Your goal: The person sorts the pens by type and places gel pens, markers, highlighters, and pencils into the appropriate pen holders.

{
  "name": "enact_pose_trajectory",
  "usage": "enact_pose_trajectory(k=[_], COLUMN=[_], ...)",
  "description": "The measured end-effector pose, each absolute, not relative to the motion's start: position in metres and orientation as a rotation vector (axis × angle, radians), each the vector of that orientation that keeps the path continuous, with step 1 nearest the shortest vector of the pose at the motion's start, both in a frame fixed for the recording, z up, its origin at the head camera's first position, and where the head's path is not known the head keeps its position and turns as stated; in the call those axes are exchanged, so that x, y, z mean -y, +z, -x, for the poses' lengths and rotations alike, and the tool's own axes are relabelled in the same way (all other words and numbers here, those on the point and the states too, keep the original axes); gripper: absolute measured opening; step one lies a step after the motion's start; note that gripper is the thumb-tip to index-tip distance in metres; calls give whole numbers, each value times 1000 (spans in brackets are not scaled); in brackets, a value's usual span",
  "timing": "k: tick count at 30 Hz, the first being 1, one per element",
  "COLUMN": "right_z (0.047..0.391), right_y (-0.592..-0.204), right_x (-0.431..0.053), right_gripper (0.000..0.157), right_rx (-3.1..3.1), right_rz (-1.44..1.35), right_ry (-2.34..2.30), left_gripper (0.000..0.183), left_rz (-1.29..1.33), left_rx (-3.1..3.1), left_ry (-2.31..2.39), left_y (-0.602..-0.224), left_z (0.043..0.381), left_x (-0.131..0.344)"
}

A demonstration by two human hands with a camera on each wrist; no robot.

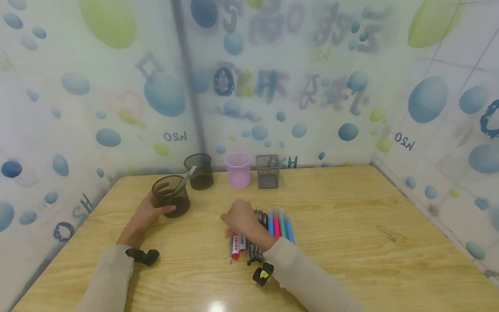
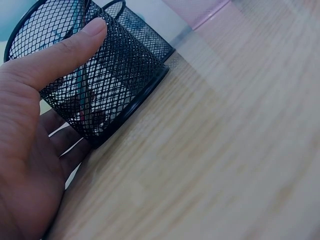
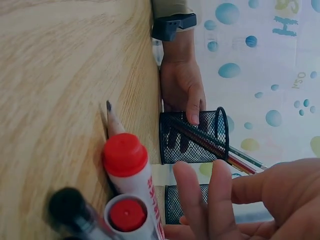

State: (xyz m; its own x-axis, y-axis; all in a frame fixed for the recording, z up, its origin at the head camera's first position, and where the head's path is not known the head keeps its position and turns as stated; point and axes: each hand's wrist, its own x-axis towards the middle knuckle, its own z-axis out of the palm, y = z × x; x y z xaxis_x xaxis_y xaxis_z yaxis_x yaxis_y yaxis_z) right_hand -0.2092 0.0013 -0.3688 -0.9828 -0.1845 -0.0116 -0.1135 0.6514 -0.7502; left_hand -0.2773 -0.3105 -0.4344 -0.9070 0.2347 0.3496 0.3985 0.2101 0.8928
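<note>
My left hand [image 1: 150, 212] grips a round black mesh pen cup [image 1: 181, 203], thumb on the near side, fingers round the far side. Slim pencils [image 3: 235, 161] lean in the cup and stick out over its rim. Curled fingers mark my right hand [image 1: 243, 219], low over a row of pens. Under it lie a pencil [image 3: 115, 120], red-capped white markers [image 1: 235, 249] and black pens [image 1: 255, 253]. In the right wrist view two of its fingertips [image 3: 187, 175] show nothing between them; I cannot tell whether its hidden fingertips pinch something.
Along the back edge stand another black mesh cup [image 1: 200, 175], a pink cup [image 1: 238, 173] and a square dark mesh holder [image 1: 267, 173]. Blue, red and green felt-tip pens [image 1: 277, 223] lie right of the black pens. A patterned wall covering [image 1: 249, 130] surrounds the wooden table [image 1: 343, 251].
</note>
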Motion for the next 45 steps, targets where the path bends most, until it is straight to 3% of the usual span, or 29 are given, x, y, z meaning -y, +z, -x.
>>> enact_pose_trajectory(k=[5,15,28,37,45], right_z=[209,215,215,217,214], right_y=[-366,-375,-384,-391,-399], right_x=[2,4,7,10,13], right_gripper=[47,49,36,41,31], right_rx=[-2781,-2788,-2831,-2867,-2791], right_rz=[241,202,232,272,252], right_ry=[-1229,-1322,-1257,-1231,-1311], left_gripper=[79,78,77,77,77], left_rz=[622,620,607,594,596], left_rx=[2325,2323,2346,2367,2358], left_ry=[-1812,-1830,-1771,-1774,-1776], left_y=[-434,-434,-435,-432,-433], left_z=[278,278,278,276,276], left_x=[311,309,310,309,309])
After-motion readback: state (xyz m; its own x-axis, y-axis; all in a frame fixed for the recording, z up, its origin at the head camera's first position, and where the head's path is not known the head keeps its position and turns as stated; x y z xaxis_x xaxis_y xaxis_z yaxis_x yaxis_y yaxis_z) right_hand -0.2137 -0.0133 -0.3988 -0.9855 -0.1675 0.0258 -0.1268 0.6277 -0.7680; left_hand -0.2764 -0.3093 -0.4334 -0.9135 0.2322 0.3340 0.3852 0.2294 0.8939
